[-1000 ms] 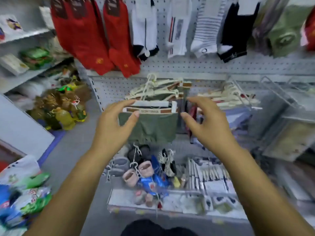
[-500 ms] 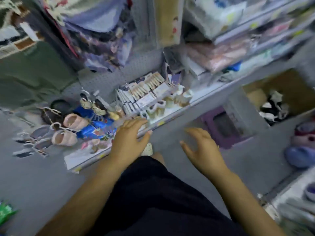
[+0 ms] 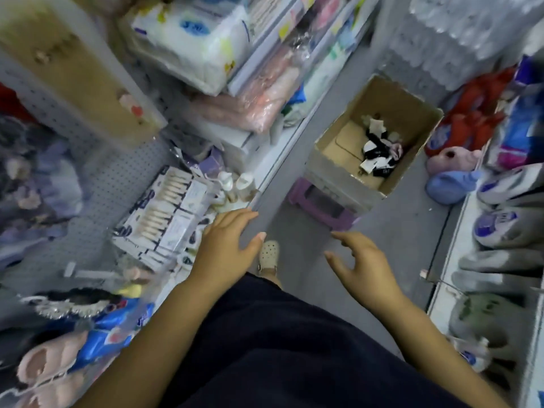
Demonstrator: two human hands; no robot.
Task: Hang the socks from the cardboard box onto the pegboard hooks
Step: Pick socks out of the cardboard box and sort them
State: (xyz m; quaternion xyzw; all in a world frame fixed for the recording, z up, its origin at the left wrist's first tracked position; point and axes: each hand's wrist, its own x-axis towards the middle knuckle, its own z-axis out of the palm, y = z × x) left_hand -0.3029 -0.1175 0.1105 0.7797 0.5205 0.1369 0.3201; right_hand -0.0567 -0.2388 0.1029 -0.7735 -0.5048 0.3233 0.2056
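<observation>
Socks [image 3: 378,150], black and white, are seen heaped in the open cardboard box [image 3: 397,113], which is set on the grey floor [image 3: 391,231] at one o'clock in the view, just beyond a purple stool [image 3: 321,201]. The left hand [image 3: 226,245] and the right hand [image 3: 362,260] are held apart, fingers loosely spread, nothing grasped by either. The pegboard [image 3: 97,195] is seen at nine o'clock, a cream clog [image 3: 268,254] between the hands.

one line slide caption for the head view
Left hand and right hand open and empty, cardboard box of socks on the floor ahead.
</observation>
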